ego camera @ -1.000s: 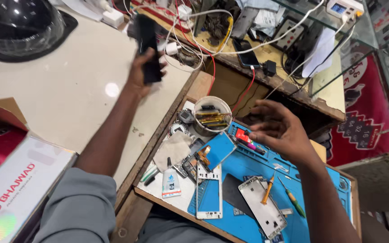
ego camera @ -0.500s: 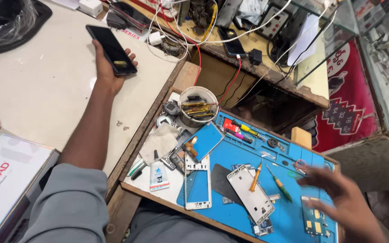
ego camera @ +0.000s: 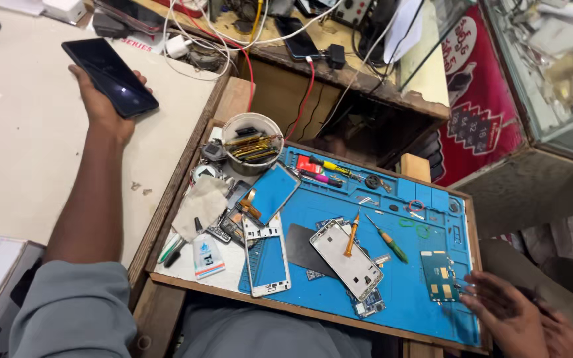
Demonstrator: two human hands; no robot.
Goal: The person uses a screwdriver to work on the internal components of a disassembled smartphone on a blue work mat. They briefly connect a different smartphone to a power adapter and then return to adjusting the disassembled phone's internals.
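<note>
My left hand [ego camera: 101, 106] is stretched out over the pale counter [ego camera: 28, 146] and holds a black smartphone [ego camera: 109, 77], screen up and dark. My right hand [ego camera: 509, 317] hovers at the lower right corner of the blue repair mat [ego camera: 399, 292], fingers spread, holding nothing, close to a small green circuit board [ego camera: 438, 274]. On the mat lie a white phone frame [ego camera: 346, 259] with an orange-handled screwdriver [ego camera: 351, 235] across it, a green-handled screwdriver [ego camera: 386, 240] and a phone frame with a blue panel [ego camera: 268, 261].
A round tin of tweezers and tools [ego camera: 252, 142] stands at the mat's far left. A cloth [ego camera: 200, 205], a small glue bottle [ego camera: 207, 254] and loose phone parts lie on the wooden tray's left side. Cables, chargers and another phone [ego camera: 296, 36] crowd the back shelf.
My left hand with the black phone has lowered and tilted flat over the counter. My right hand has swung from the tin down to the mat's lower right corner.
</note>
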